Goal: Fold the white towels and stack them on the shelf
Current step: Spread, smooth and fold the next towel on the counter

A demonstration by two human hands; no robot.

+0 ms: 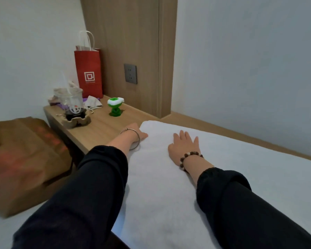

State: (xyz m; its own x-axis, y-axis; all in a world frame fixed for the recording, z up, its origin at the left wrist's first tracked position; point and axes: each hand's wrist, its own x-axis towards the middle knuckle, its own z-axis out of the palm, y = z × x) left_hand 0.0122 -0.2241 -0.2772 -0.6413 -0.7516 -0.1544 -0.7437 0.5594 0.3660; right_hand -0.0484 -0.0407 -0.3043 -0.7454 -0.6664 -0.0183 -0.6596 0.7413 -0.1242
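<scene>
Fig.: one white terry towel point(160, 186) lies spread on a pale bed surface point(287, 177), no fold or stack visible, so the task is judged early. Two hands, apart: right hand point(183, 144) flat, fingers spread, pressing the towel; left hand point(139, 132) at its far-left corner, grip unclear.

Left side: red paper bag point(89, 76), cup point(73, 103) in a cardboard holder point(77, 121) and a little green toy point(115, 106) on the wooden counter point(101, 129), grey socket point(130, 74) behind.
</scene>
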